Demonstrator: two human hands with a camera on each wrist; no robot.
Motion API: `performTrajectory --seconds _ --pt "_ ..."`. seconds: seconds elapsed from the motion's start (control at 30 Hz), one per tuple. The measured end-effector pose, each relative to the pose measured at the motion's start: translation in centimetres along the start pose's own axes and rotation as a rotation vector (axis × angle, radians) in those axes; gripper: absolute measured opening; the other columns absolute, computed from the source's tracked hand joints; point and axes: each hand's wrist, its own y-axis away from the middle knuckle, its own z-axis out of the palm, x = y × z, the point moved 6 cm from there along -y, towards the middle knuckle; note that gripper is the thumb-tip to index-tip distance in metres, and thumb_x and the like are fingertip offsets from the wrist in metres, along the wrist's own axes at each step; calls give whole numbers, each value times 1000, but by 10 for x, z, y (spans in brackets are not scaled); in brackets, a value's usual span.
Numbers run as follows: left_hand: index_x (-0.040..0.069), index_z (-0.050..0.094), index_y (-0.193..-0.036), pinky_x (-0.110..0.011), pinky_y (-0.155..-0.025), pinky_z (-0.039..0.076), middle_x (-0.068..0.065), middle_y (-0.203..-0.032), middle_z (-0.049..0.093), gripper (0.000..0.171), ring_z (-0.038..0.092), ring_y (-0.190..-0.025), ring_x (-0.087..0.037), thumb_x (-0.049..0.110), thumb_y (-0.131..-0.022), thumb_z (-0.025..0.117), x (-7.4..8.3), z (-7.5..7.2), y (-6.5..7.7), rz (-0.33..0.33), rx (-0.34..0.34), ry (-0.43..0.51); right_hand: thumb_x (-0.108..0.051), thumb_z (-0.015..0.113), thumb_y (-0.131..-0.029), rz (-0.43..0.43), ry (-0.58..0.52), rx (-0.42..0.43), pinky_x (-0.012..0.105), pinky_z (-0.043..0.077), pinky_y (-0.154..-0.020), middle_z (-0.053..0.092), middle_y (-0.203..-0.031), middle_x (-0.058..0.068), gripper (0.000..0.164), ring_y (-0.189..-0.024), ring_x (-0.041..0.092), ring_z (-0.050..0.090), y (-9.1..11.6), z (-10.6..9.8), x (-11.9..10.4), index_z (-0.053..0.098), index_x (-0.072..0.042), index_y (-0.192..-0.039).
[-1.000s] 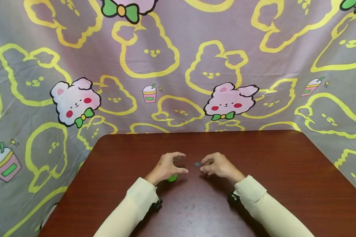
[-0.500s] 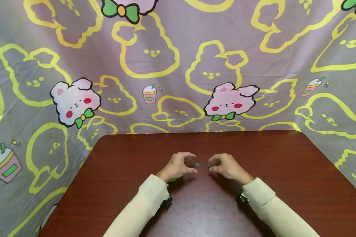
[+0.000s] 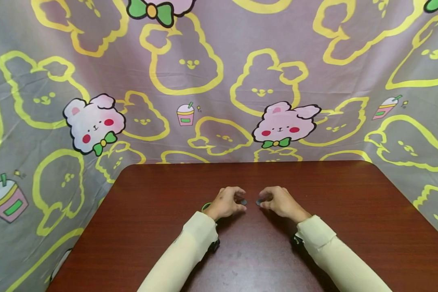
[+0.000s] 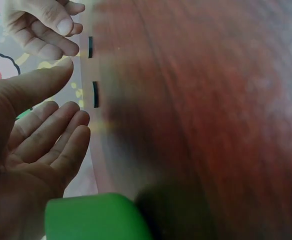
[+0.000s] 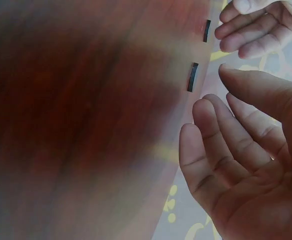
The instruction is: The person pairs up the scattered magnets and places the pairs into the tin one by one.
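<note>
Two small dark discs lie on the table a short way apart: a left disc [image 3: 243,202] and a right disc [image 3: 258,202]. My left hand [image 3: 226,202] is cupped around the left disc, thumb and fingers apart and holding nothing. Mirroring it, my right hand [image 3: 280,202] curves loosely beside the right disc, with a gap between thumb and fingers. From the left wrist view, the nearer disc [image 4: 95,94] sits just beyond the fingertips. The right wrist view has its nearer disc [image 5: 192,77] likewise past the thumb tip.
A green object [image 4: 93,217] stands by my left wrist; in the head view only its rounded rim [image 3: 206,206] shows behind the wrist. The brown table [image 3: 160,182] ends at a patterned cloth [image 3: 219,81] at the back and sides.
Both hands have moved to the right, the left one to the left disc. The right disc has come into view by the right fingertips. The green object is now mostly hidden behind the left wrist.
</note>
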Motion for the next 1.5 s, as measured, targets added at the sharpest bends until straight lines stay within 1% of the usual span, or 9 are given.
performTrajectory --seconds 0.23,0.37,0.53,0.77,0.9,1.0,1.23,1.5 --pt "-1 69 -117 -30 -88 54 -9 -107 73 41 68 -102 -21 3 -80 84 -1 2 -6 -36 37 -24 2 79 -80 5 -10 -16 34 56 -69 73 -89 10 21 -79 18 68 -3 2 6 71 4 -100" --pt "1 71 -112 -30 -87 53 -6 -103 74 36 66 -102 -22 3 -79 84 -2 3 -8 -61 55 -40 1 80 -80 -11 3 -13 36 57 -71 73 -90 10 21 -82 20 69 -6 4 8 72 3 -99" --pt "3 73 -103 -32 -89 49 -4 -94 74 30 58 -104 -26 2 -76 86 -3 3 -9 -75 84 -66 1 81 -78 -6 0 2 36 56 -70 73 -88 8 19 -81 19 69 -7 6 11 72 1 -96" --pt "4 75 -94 -32 -88 47 -2 -87 74 23 57 -99 -24 0 -74 86 -3 3 -11 -83 122 -67 2 81 -77 9 -20 19 33 55 -69 73 -86 6 17 -78 17 68 -8 7 14 72 -1 -92" --pt "6 75 -92 -32 -89 47 1 -85 74 21 56 -101 -23 2 -75 86 -6 3 -12 -110 129 -56 3 82 -77 23 -23 27 33 55 -68 73 -86 5 17 -78 16 67 -9 8 16 72 -2 -90" --pt "7 76 -91 -32 -89 47 1 -84 74 21 56 -101 -23 2 -74 87 -6 4 -12 -115 135 -49 3 82 -76 28 -28 35 33 54 -68 73 -85 5 17 -77 16 67 -9 8 18 73 -3 -89" --pt "6 75 -90 -27 -82 50 1 -81 73 21 59 -100 -23 1 -73 88 -8 7 -13 -137 134 -6 2 83 -74 9 -32 46 31 54 -68 73 -84 4 18 -76 14 67 -9 11 18 73 -4 -88" --pt "6 76 -90 -29 -87 48 2 -80 73 22 58 -103 -24 1 -72 88 -6 8 -14 -133 138 -4 0 84 -74 15 -37 45 30 53 -68 73 -82 3 17 -75 13 66 -10 15 12 73 -4 -87"
